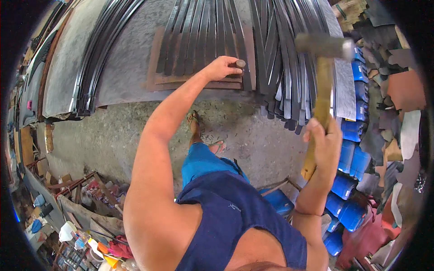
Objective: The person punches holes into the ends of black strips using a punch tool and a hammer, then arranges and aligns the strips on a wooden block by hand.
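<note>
My right hand (326, 137) is wrapped round the wooden handle of a hammer (323, 90). The hammer's metal head is raised, slightly blurred, to the right of the strips. Pinched in my left hand (220, 68) is a short metal punch (241, 64) with a round, flat top. It stands over the rightmost of several long black strips (193, 49), which look like leather and lie side by side. Its lower end is hidden by my fingers and the tool's own top. Beneath the strip ends lies a brown board (158, 80) at the table's near edge.
More black strips (282, 67) are heaped on the grey table (129, 58) at right, their ends hanging over its edge. Another bundle (97, 67) lies at left. Blue containers (351, 156) and leather scraps (407, 90) line the right side. Clutter (97, 194) fills the lower left.
</note>
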Demonstrator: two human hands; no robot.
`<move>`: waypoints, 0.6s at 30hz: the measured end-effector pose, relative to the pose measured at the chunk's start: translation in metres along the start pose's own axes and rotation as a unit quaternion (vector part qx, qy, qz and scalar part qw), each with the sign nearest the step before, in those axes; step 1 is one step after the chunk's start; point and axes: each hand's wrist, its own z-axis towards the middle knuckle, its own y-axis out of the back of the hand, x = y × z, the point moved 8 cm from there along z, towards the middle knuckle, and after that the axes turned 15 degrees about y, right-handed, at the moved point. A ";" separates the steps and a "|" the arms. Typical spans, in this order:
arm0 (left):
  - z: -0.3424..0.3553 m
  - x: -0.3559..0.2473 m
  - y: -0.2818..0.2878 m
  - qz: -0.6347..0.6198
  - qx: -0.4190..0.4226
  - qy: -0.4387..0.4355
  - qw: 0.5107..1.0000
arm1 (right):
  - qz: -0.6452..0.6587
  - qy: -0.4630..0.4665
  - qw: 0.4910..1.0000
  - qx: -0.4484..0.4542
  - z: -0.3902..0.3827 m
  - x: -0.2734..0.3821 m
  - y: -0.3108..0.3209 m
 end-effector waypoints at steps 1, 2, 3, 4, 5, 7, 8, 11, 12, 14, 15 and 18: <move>0.000 -0.002 -0.001 -0.001 -0.001 -0.001 1.000 | -0.001 0.002 1.000 0.001 0.007 0.011 0.003; 0.000 -0.004 -0.002 0.015 -0.009 -0.005 1.000 | 0.069 0.086 0.992 -0.064 0.014 0.035 0.011; -0.001 -0.007 -0.005 0.031 -0.014 -0.009 0.999 | 0.138 0.168 0.968 -0.128 0.017 0.056 0.020; -0.008 -0.009 -0.005 0.030 -0.019 -0.008 0.999 | 0.140 0.170 0.968 -0.123 0.023 0.062 0.014; -0.016 -0.012 -0.004 0.057 -0.048 -0.017 0.997 | 0.210 0.207 0.944 -0.144 0.027 0.072 0.010; -0.026 -0.017 -0.005 0.082 -0.080 -0.031 0.993 | 0.291 0.230 0.913 -0.168 0.029 0.082 -0.001; -0.029 -0.017 -0.007 0.096 -0.081 -0.052 0.991 | 0.258 0.233 0.928 -0.136 0.032 0.071 -0.015; -0.031 -0.028 -0.017 0.135 -0.084 -0.083 0.984 | 0.021 0.077 0.997 -0.014 0.020 -0.010 -0.073; -0.030 -0.032 -0.022 0.159 -0.090 -0.089 0.979 | -0.086 0.035 0.994 0.061 0.012 -0.040 -0.092; -0.030 -0.034 -0.026 0.184 -0.087 -0.103 0.974 | -0.192 0.002 0.963 0.187 -0.019 -0.088 -0.122; -0.036 -0.028 -0.017 0.210 -0.106 -0.108 0.966 | -0.173 -0.023 0.952 0.250 -0.045 -0.100 -0.134; -0.039 -0.019 -0.025 0.128 -0.039 -0.033 0.990 | -0.022 -0.209 0.912 0.353 -0.104 -0.116 -0.128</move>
